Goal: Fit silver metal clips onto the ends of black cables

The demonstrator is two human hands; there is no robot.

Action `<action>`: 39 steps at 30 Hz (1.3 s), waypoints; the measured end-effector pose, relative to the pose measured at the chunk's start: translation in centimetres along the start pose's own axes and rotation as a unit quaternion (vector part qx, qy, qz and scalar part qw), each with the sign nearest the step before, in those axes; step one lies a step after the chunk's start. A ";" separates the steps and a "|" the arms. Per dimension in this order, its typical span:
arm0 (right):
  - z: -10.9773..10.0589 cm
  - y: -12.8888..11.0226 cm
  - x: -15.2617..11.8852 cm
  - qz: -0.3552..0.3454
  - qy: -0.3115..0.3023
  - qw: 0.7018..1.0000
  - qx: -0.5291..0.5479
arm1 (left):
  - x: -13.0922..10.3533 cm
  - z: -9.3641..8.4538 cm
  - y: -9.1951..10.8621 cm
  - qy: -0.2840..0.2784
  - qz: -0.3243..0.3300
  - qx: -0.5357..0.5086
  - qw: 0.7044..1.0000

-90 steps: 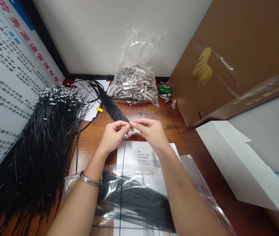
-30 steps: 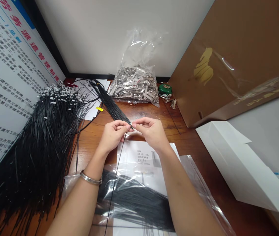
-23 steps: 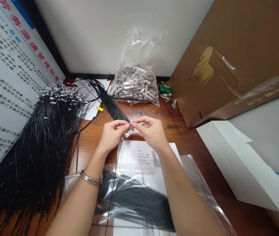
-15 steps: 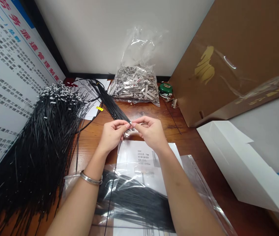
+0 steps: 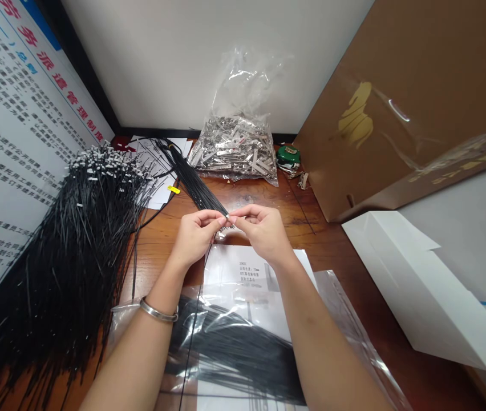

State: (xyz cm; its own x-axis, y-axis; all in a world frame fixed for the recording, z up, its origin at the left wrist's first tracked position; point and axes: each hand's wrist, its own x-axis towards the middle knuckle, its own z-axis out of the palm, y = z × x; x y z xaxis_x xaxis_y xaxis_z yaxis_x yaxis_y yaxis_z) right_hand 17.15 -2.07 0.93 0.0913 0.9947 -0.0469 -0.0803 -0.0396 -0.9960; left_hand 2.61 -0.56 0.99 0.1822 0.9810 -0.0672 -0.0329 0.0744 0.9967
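In the middle of the head view my left hand [image 5: 195,235] is closed in a pinch on a thin black wire [image 5: 191,337], which trails from beneath the fingers to the bottom edge. My right hand [image 5: 265,233] pinches at the same spot, its fingertips meeting the left ones. A tiny whitish piece shows between them, too small to name. Just behind the fingertips lies a tied bundle of black wires [image 5: 199,187], its near ends partly hidden by my hands.
A big heap of black wires with white tips [image 5: 93,240] fills the left. Behind stand a clear bag of metal clips [image 5: 238,145] and a green tape measure [image 5: 288,154]. A brown box [image 5: 397,103] and white carton [image 5: 414,285] border the right. Bagged wires [image 5: 234,348] lie under my forearms.
Both hands stay in nearly the same place. The right fingers have shifted slightly at the pinch, and the trailing wire has moved a little to the left.
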 end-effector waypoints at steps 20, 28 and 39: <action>0.3 0.2 -0.1 -0.007 0.031 0.991 -0.131 | -0.1 -0.2 -1.1 0.002 0.061 0.085 0.995; 0.8 0.1 -0.3 -0.006 0.043 0.990 -0.133 | 0.1 -0.1 -1.2 0.020 0.061 0.062 0.996; 1.0 -0.2 -0.4 -0.030 0.063 0.988 -0.136 | 0.1 0.2 -0.7 0.034 0.037 0.023 0.998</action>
State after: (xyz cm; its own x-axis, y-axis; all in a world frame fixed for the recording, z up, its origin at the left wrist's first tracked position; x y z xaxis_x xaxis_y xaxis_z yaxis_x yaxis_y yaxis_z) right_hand 16.16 -2.38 1.24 0.2124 0.9770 0.0208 0.1975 -0.0221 -0.9801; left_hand 2.80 -0.57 0.33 0.1146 0.9934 0.0052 0.0025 -0.0055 1.0000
